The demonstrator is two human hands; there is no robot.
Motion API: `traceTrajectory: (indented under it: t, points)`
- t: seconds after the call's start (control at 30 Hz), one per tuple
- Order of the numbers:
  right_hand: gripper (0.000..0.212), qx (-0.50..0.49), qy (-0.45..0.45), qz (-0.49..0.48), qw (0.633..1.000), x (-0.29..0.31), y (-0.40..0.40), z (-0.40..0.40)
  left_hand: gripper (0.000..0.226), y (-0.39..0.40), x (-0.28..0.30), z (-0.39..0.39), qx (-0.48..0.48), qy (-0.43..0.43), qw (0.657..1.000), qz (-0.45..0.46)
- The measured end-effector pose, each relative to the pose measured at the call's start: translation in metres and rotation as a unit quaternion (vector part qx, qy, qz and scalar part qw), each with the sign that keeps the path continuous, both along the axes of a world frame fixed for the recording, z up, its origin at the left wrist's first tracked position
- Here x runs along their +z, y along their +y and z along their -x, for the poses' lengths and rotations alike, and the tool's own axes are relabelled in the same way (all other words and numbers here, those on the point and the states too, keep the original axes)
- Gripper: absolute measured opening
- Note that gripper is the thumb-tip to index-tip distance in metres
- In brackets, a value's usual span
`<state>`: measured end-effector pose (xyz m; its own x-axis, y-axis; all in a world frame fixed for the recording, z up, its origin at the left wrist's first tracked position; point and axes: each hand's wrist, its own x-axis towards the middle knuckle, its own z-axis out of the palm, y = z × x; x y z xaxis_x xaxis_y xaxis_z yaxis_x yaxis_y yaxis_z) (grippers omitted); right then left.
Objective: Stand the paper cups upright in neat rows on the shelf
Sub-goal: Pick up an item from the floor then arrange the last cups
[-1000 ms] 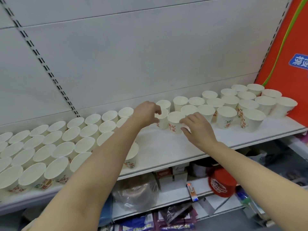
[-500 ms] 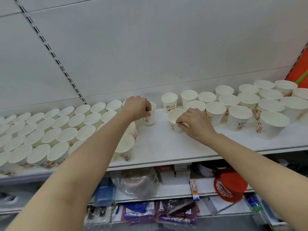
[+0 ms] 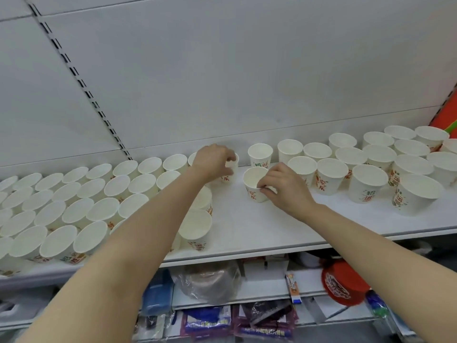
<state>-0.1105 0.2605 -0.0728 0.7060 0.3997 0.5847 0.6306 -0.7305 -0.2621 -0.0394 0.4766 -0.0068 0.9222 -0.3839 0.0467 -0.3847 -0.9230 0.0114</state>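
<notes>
White paper cups with red and green print stand upright on a white shelf. Several tight rows fill its left part, and a looser group fills the right. My left hand grips a cup at the back, at the right end of the left rows; the hand hides most of it. My right hand pinches the rim of a single cup standing alone in the gap between the two groups. Another lone cup stands just behind it.
A white back panel with a slotted upright rises behind the shelf. An orange panel borders the far right. Below, a lower shelf holds a red cap, a plastic bag, a blue pack and packaged goods.
Both hands have carried their cups leftward, out of the right group and into the gap. The view has swung left, so the orange panel is nearly out of frame.
</notes>
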Motion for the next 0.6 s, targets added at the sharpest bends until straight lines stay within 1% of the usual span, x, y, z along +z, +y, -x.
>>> traceTrajectory:
  t: [0.07,0.1,0.17,0.23,0.3,0.33,0.37,0.4,0.43,0.5,0.57,0.6]
  points:
    - [0.011,0.0,0.007,-0.009,1.0,0.004,0.005,-0.003,0.049,0.006,0.006,0.001,-0.037,0.02,0.996,0.079]
    - [0.011,-0.001,0.011,-0.015,1.0,0.006,0.008,-0.006,0.051,0.007,0.008,0.004,-0.069,0.031,0.991,0.108]
    - [0.011,-0.002,0.023,-0.032,0.999,0.012,0.013,-0.012,0.042,0.007,0.01,0.011,-0.133,0.046,0.983,0.12]
    - [0.008,0.002,0.049,-0.054,0.997,0.019,0.018,-0.018,0.028,0.002,0.011,0.018,-0.156,0.036,0.982,0.1]
    - [0.005,0.012,0.076,-0.091,0.993,0.026,0.02,-0.021,0.016,0.001,0.014,0.02,-0.141,0.02,0.986,0.088]
    - [0.008,0.008,0.081,-0.118,0.99,0.029,0.019,-0.022,0.014,0.003,0.016,0.019,-0.128,0.021,0.987,0.09]
    - [0.011,-0.006,0.078,-0.136,0.988,0.031,0.016,-0.026,0.012,0.008,0.018,0.019,-0.114,0.029,0.989,0.095]
    - [0.012,-0.033,0.069,-0.135,0.988,0.031,0.012,-0.031,0.012,0.014,0.02,0.02,-0.099,0.041,0.989,0.102]
    - [0.014,-0.066,0.061,-0.112,0.99,0.031,0.007,-0.038,0.013,0.021,0.021,0.02,-0.085,0.056,0.989,0.109]
    - [0.024,-0.122,0.067,-0.028,0.99,0.027,-0.001,-0.054,0.012,0.033,0.022,0.023,-0.07,0.083,0.988,0.113]
    - [0.034,-0.137,0.092,0.045,0.985,0.023,-0.002,-0.068,0.011,0.042,0.02,0.026,-0.068,0.089,0.988,0.105]
    - [0.036,-0.135,0.102,0.066,0.983,0.021,0.0,-0.072,0.01,0.044,0.018,0.027,-0.069,0.084,0.989,0.096]
